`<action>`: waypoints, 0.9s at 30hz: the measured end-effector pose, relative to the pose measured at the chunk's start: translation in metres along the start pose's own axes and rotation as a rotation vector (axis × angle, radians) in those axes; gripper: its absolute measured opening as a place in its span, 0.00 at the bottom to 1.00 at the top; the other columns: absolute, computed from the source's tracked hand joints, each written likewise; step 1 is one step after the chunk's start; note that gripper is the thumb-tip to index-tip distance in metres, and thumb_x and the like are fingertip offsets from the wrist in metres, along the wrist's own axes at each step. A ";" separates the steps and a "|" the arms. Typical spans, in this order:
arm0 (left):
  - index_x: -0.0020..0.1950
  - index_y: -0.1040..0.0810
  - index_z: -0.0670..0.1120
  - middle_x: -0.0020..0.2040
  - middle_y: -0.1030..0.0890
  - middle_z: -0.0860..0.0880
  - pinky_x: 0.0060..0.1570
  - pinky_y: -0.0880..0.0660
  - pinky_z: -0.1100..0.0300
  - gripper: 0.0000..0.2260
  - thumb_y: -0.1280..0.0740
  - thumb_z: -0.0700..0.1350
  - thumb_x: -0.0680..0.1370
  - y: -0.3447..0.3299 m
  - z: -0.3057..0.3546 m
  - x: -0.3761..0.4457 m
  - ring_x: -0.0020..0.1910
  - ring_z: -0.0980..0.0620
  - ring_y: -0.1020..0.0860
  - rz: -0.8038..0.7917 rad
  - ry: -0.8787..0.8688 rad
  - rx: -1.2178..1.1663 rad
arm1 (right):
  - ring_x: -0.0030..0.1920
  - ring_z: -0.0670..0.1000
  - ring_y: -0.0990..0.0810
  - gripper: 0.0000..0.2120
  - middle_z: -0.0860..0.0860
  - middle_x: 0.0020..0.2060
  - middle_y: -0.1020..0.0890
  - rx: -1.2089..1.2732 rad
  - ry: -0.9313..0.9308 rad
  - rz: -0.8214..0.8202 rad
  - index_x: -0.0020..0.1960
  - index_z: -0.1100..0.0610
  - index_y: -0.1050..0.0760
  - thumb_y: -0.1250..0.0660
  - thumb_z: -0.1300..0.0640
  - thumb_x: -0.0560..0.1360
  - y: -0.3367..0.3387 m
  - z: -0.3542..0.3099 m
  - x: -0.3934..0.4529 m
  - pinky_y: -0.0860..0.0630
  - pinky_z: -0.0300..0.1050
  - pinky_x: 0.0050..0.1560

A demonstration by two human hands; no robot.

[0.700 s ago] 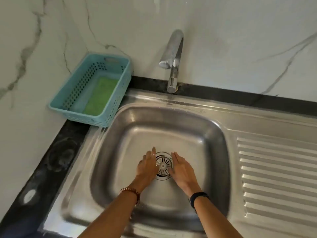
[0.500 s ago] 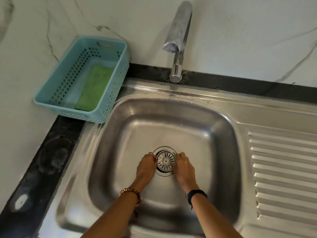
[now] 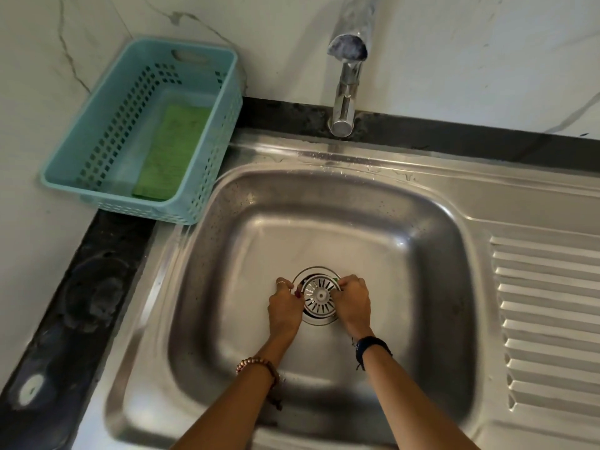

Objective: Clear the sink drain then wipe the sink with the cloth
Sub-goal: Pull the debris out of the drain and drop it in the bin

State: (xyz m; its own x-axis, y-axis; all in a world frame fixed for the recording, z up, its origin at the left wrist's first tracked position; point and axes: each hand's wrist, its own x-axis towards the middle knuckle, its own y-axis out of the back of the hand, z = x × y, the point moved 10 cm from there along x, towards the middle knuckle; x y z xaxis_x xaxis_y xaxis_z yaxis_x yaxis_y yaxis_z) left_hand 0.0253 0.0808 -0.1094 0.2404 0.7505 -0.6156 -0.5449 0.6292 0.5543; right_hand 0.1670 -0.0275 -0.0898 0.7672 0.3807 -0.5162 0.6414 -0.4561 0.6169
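Sink [image 3: 341,196], stainless steel, one basin with rounded corners, set in a dark stone counter [image 3: 84,287]; ribbed draining board [image 3: 548,313] to its right, water droplets along the back ledge

Drain strainer [image 3: 319,295], one, round metal with radial slots and a central knob, at the middle of the basin floor, sitting slightly askew in its ring, with a dark gap showing at the far edge; a small green fleck shows at its right rim

Left hand [image 3: 285,306], one, fingers curled tight on the strainer's left edge; ring on one finger, beaded bracelet [image 3: 258,365] at the wrist

Right hand [image 3: 352,303], one, fingers curled tight on the strainer's right edge; dark band [image 3: 371,345] at the wrist

Cloth [image 3: 172,151], one, green, folded flat, lying along the right side of the basket floor, well apart from both hands

Basket [image 3: 207,177], one, pale blue perforated plastic, rectangular, on the counter at the sink's far left corner against the wall

Tap [image 3: 347,76], one, chrome, mounted behind the basin at centre, spout pointing toward the camera; no water seen running

Wall [image 3: 454,60], white marble pattern with grey veins

Markings: no brand, label or legible writing on any item
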 end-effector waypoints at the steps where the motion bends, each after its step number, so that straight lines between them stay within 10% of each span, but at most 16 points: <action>1: 0.55 0.30 0.42 0.47 0.18 0.37 0.49 0.22 0.50 0.12 0.35 0.38 0.74 0.000 -0.002 0.001 0.47 0.39 0.20 -0.011 0.017 -0.008 | 0.50 0.56 0.22 0.09 0.58 0.53 0.22 0.016 -0.014 0.001 0.54 0.62 0.26 0.38 0.67 0.74 0.001 0.001 0.001 0.24 0.47 0.47; 8: 0.53 0.31 0.38 0.44 0.20 0.37 0.44 0.19 0.50 0.11 0.35 0.44 0.76 0.021 -0.011 -0.005 0.33 0.44 0.21 -0.007 0.178 -0.358 | 0.46 0.51 0.20 0.06 0.53 0.46 0.18 0.061 0.135 0.072 0.50 0.58 0.21 0.35 0.63 0.75 0.037 -0.024 -0.014 0.23 0.42 0.42; 12: 0.48 0.30 0.36 0.41 0.24 0.37 0.27 0.20 0.60 0.15 0.34 0.48 0.77 0.007 0.009 -0.033 0.35 0.45 0.21 -0.355 0.394 -0.792 | 0.42 0.45 0.21 0.05 0.48 0.43 0.18 0.208 0.318 0.171 0.46 0.54 0.21 0.31 0.63 0.73 0.074 -0.051 -0.040 0.27 0.31 0.41; 20: 0.43 0.21 0.37 0.37 0.17 0.41 0.33 0.19 0.63 0.01 0.31 0.35 0.73 0.023 0.043 -0.056 0.34 0.48 0.17 -0.486 0.247 -0.804 | 0.46 0.47 0.19 0.11 0.51 0.44 0.18 0.438 0.487 0.096 0.45 0.55 0.20 0.32 0.70 0.71 0.097 -0.065 -0.077 0.23 0.31 0.47; 27: 0.56 0.24 0.35 0.39 0.17 0.45 0.33 0.21 0.69 0.12 0.34 0.30 0.73 0.022 0.025 -0.055 0.38 0.53 0.19 -0.479 0.208 -0.703 | 0.45 0.42 0.19 0.14 0.47 0.42 0.18 0.478 0.555 0.142 0.42 0.51 0.20 0.32 0.70 0.72 0.106 -0.060 -0.087 0.24 0.29 0.48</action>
State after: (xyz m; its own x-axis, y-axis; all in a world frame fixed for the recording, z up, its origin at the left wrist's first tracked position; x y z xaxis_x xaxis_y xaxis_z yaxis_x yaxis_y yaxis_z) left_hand 0.0201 0.0586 -0.0493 0.4565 0.3422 -0.8213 -0.8083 0.5453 -0.2221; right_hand 0.1679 -0.0606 0.0563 0.8116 0.5842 0.0030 0.5627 -0.7831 0.2646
